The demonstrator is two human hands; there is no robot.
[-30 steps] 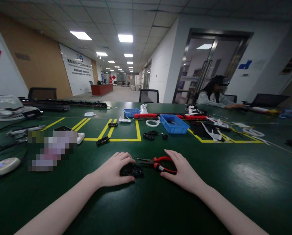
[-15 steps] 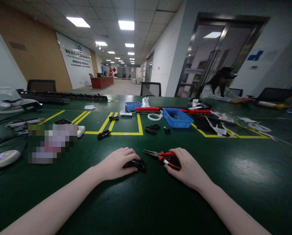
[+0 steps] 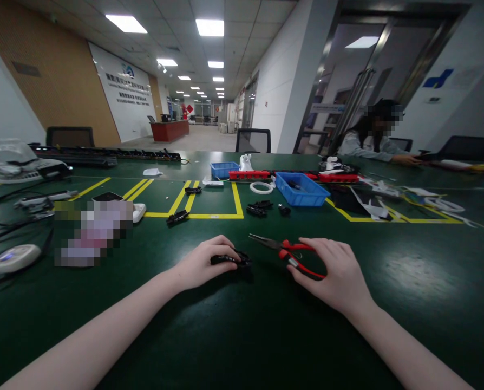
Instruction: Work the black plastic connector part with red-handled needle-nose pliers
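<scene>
My left hand (image 3: pixel 203 262) is closed around a small black part (image 3: pixel 242 260) low over the green table; its kind is too dark to make out. In my right hand (image 3: pixel 333 273) is a pair of needle-nose pliers (image 3: pixel 285 248) with red and black handles. The slim jaws point left, above and to the right of the black part, apart from it. My thumb and fingers rest on the outer sides of the spread handles. Beyond the hands lie similar black parts (image 3: pixel 259 208) and a short black piece (image 3: pixel 283 209).
A blue bin (image 3: pixel 302 197) and a smaller blue bin (image 3: pixel 224 170) stand farther back, near a white ring (image 3: pixel 261 188) and red strips (image 3: pixel 250 175). Cables and a white round device (image 3: pixel 14 258) are at left. Another person (image 3: pixel 378 138) sits at far right.
The pliers' handles have spread wider in my right hand. The view has shifted slightly, and my left hand still holds the black part.
</scene>
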